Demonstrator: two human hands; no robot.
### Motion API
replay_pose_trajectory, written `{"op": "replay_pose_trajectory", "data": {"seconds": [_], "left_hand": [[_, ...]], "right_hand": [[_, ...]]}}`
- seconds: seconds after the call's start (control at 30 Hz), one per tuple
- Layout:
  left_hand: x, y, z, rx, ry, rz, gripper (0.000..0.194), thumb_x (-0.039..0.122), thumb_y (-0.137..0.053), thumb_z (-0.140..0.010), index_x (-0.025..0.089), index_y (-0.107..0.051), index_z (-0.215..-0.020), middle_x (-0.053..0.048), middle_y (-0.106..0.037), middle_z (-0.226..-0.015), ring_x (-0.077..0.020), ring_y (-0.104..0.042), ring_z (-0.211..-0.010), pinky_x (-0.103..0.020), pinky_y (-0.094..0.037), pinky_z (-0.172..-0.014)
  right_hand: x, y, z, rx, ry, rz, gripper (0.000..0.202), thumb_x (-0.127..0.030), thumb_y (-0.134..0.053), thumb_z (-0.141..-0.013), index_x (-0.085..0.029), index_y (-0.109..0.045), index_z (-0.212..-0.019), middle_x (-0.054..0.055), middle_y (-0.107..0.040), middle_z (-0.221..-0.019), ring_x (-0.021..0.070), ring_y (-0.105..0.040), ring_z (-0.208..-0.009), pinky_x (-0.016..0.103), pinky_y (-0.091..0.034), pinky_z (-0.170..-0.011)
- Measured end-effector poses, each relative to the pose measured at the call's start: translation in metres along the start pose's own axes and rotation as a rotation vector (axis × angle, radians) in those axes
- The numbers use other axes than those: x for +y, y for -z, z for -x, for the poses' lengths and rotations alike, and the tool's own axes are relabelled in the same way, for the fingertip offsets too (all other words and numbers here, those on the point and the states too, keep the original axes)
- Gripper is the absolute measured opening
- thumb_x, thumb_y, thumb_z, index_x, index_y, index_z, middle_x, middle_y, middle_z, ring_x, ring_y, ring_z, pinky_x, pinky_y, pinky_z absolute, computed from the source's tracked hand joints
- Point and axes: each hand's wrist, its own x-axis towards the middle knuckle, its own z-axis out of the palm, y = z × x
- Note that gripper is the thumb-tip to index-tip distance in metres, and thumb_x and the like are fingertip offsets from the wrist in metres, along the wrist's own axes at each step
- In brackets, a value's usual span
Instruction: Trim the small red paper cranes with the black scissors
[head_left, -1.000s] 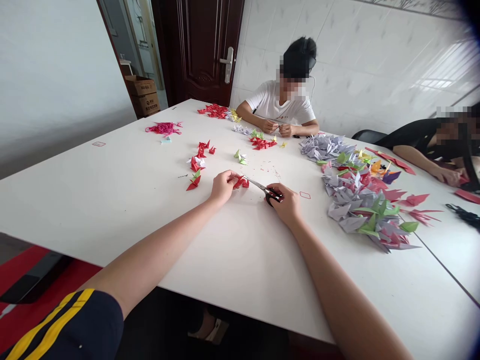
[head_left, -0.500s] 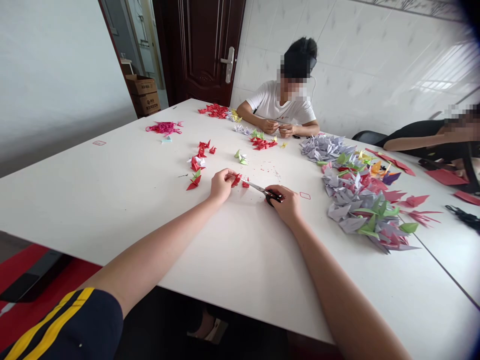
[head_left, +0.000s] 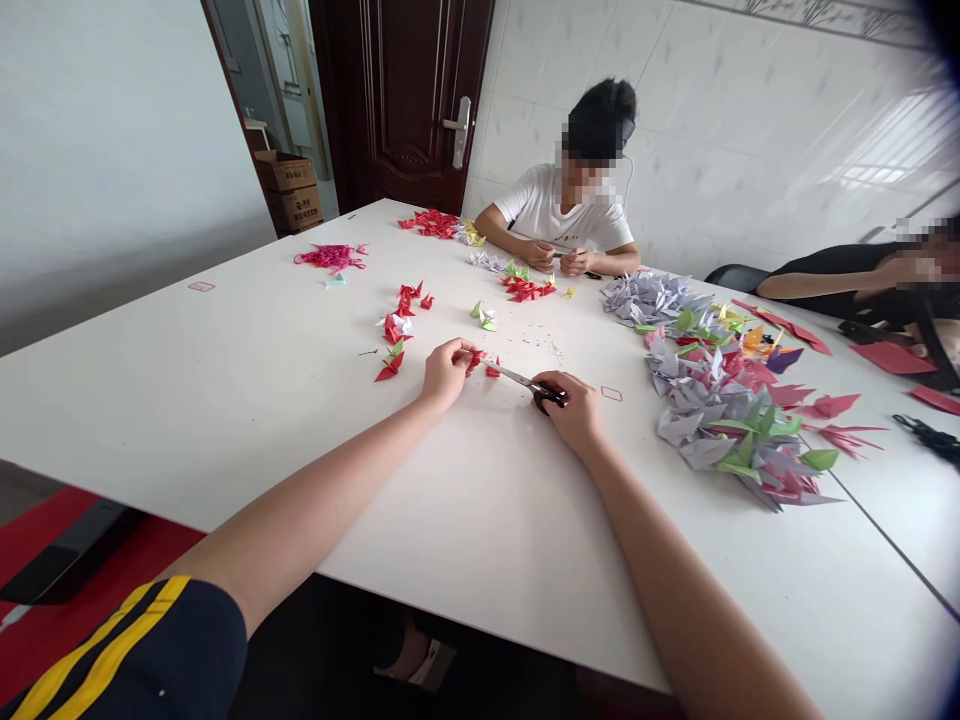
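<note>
Between the fingertips of my left hand (head_left: pixel 446 372) is a small red paper crane (head_left: pixel 476 360). My right hand (head_left: pixel 574 405) is closed round the black handles of a pair of scissors (head_left: pixel 517 378), whose blades point left, with their tips near the crane. Another red crane (head_left: pixel 493 368) lies just beyond the blades. Left of my left hand, a short row of red, white and green cranes (head_left: pixel 390 366) lies on the white table (head_left: pixel 300 400). A green and white crane (head_left: pixel 484 316) sits farther back.
A large heap of grey, green and pink cranes (head_left: pixel 697 400) covers the right side. A person in a white shirt (head_left: pixel 592 218) sits across, behind red cranes (head_left: pixel 529 289). Pink string (head_left: pixel 330 257) lies back left. Another person (head_left: pixel 832 272) is at far right.
The red crane in my left hand has tilted slightly. Both hands have barely moved, and the whole view has shifted a little.
</note>
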Motion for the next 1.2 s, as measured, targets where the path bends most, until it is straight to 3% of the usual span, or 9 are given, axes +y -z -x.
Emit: {"op": "replay_pose_trajectory", "data": {"seconds": [0.3, 0.77, 1.2], "left_hand": [[0.0003, -0.0001, -0.0008, -0.025, -0.004, -0.002, 0.011, 0.018, -0.055, -0.082, 0.018, -0.065, -0.084, -0.003, -0.066, -0.079, -0.0130, -0.060, -0.072, -0.024, -0.048, -0.067], [-0.0014, -0.0003, -0.0012, -0.077, -0.048, -0.031, 0.011, 0.023, -0.055, -0.082, 0.019, -0.065, -0.084, 0.000, -0.061, -0.069, -0.0120, -0.052, -0.064, -0.025, -0.042, -0.064], [-0.0022, -0.0001, 0.0007, -0.071, -0.035, -0.040, 0.010, 0.021, -0.056, -0.078, 0.020, -0.065, -0.081, -0.001, -0.062, -0.070, -0.0141, -0.057, -0.068, -0.025, -0.043, -0.063]], "right_hand": [[0.0014, -0.0009, -0.0002, 0.004, -0.019, 0.004, 0.030, -0.019, -0.056, -0.068, -0.025, -0.072, -0.093, 0.002, -0.070, -0.089, 0.0203, -0.065, -0.082, 0.032, -0.049, -0.076], [-0.0018, 0.0018, -0.0004, -0.004, 0.001, 0.035, 0.032, -0.018, -0.055, -0.067, -0.025, -0.071, -0.093, 0.001, -0.070, -0.088, 0.0198, -0.064, -0.080, 0.031, -0.048, -0.073], [0.0000, 0.0027, -0.0015, -0.029, 0.012, 0.072, 0.031, -0.018, -0.055, -0.067, -0.025, -0.071, -0.093, 0.002, -0.070, -0.091, 0.0198, -0.063, -0.080, 0.032, -0.048, -0.074]]}}
